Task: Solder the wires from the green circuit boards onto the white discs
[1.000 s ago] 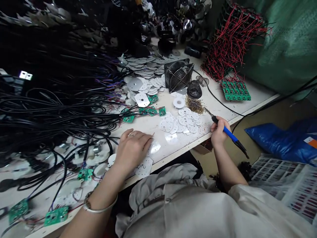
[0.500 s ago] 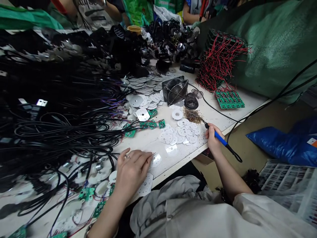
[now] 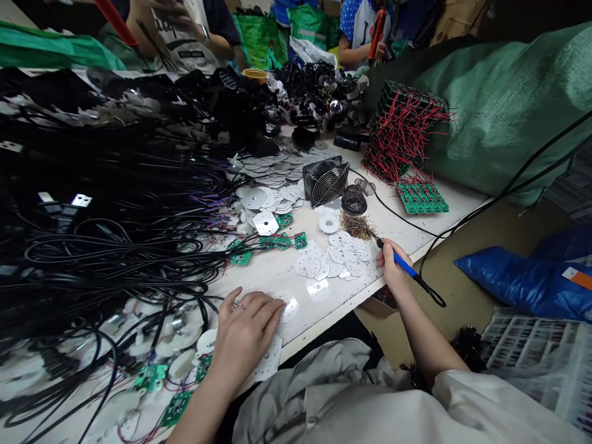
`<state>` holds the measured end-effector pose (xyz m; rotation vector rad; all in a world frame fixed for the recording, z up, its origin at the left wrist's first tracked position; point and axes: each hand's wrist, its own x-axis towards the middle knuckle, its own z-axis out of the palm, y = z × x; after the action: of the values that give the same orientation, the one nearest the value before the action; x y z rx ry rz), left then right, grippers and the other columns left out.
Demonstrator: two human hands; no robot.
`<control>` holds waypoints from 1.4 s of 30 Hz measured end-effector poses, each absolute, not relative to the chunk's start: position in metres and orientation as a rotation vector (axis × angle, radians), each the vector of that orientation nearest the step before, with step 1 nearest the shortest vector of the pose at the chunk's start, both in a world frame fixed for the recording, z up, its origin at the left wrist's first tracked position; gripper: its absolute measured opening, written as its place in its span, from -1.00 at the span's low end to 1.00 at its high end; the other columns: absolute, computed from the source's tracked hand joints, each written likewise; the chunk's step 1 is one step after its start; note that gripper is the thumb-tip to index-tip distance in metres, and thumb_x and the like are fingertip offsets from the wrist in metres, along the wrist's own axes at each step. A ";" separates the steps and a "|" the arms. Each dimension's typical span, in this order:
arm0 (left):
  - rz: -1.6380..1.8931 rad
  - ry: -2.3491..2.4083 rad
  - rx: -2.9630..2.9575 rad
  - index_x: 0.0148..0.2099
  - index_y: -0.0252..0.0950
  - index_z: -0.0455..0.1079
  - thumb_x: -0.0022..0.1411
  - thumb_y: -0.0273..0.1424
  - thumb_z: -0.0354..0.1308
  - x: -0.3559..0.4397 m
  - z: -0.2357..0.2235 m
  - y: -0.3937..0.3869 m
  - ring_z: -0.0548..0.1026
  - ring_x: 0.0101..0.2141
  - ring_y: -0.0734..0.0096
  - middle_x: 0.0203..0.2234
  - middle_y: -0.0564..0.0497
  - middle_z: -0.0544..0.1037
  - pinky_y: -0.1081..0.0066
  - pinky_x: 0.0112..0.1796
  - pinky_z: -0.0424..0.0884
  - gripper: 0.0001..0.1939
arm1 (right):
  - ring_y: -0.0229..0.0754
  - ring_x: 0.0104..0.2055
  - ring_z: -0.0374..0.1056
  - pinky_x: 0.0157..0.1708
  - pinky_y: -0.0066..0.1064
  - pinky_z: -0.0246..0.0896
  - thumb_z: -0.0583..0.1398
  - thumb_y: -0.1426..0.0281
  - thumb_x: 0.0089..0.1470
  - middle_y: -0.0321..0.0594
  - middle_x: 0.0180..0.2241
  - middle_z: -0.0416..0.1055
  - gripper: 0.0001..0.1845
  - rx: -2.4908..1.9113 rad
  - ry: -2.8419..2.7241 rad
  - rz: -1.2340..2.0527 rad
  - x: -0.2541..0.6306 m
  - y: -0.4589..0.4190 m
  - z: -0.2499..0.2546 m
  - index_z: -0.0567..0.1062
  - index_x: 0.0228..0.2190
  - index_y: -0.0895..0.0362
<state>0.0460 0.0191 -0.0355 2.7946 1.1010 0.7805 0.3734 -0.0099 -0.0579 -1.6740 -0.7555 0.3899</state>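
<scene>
My right hand (image 3: 393,265) is wrapped round the blue handle of a soldering iron (image 3: 405,265). The iron's tip points at a brownish heap of fine scraps (image 3: 355,227). Near the table's front edge rests my left hand (image 3: 250,324), palm down, thumb and fingers drawn together. Whatever thin thing is at its fingertips is too small to name. A clear round disc (image 3: 290,308) lies just beyond those fingertips, and a white perforated plate (image 3: 271,361) sticks out from beneath the hand. White hexagonal plates (image 3: 346,254) lie in a loose pile between the hands.
A small black fan (image 3: 326,183) stands behind a white spool (image 3: 328,224). Black cables (image 3: 124,246) cover the left side. Green circuit boards (image 3: 423,198) with red wires are stacked at right, by a large green sack (image 3: 504,111). Two other people work across the table.
The camera view has shifted slightly, lowering the far side of the scene in the picture. Both hands keep nearly the same places on the table, and the soldering iron stays at the scrap heap.
</scene>
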 end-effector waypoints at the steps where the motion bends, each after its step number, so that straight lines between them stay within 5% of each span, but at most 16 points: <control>1: 0.785 1.097 2.796 -0.20 -0.21 0.46 0.39 -0.42 0.08 0.046 -0.035 0.019 0.55 -0.29 0.29 -0.37 0.06 0.60 0.05 0.12 0.14 -0.86 | -0.27 -0.59 0.26 -0.53 -0.38 0.26 0.15 -0.03 0.09 -0.33 -0.61 0.38 -0.43 -1.672 -0.753 0.391 0.374 -0.010 -0.059 0.57 -0.18 0.22; 12: 0.841 1.255 2.741 -0.29 -0.23 0.43 0.34 -0.41 0.11 0.050 -0.035 0.015 0.56 -0.24 0.29 -0.35 0.04 0.60 0.08 0.14 0.13 -0.88 | -0.32 -0.65 0.27 -0.57 -0.43 0.25 0.14 0.06 0.13 -0.39 -0.63 0.37 -0.55 -1.542 -0.669 0.200 0.361 -0.025 -0.057 0.54 -0.22 0.19; 19: 0.742 1.282 2.639 -0.32 -0.23 0.42 0.28 -0.47 0.11 0.047 -0.044 0.006 0.58 -0.11 0.32 -0.25 0.07 0.66 0.02 0.27 -0.06 -0.89 | -0.30 -0.75 0.18 -0.74 -0.45 0.05 0.16 0.13 0.13 -0.39 -0.74 0.28 -0.66 -1.278 -0.824 0.641 0.293 -0.048 -0.054 0.58 -0.38 0.12; 25: 0.639 1.248 2.602 -0.30 -0.22 0.46 0.28 -0.47 0.10 0.041 -0.045 0.007 0.57 -0.06 0.26 -0.23 0.05 0.67 -0.08 0.28 -0.09 -0.87 | -0.28 -0.72 0.19 -0.67 -0.38 0.19 0.09 0.05 0.21 -0.36 -0.72 0.33 -0.57 -1.357 -1.096 0.993 0.259 -0.063 -0.064 0.62 -0.34 0.06; 42: 0.512 1.178 2.536 -0.33 -0.23 0.45 0.25 -0.51 0.06 0.036 -0.037 0.014 0.56 -0.01 0.26 -0.19 0.04 0.67 -0.11 0.33 -0.19 -0.83 | -0.27 -0.63 0.34 -0.51 -0.38 0.37 0.07 0.14 0.23 -0.36 -0.67 0.43 -0.62 -1.330 -1.489 0.967 0.258 -0.052 -0.042 0.62 -0.33 0.05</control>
<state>0.0361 0.0136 -0.0366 2.5358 1.1782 0.5118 0.2578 -0.0522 -0.0422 -1.3295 -1.4893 0.9675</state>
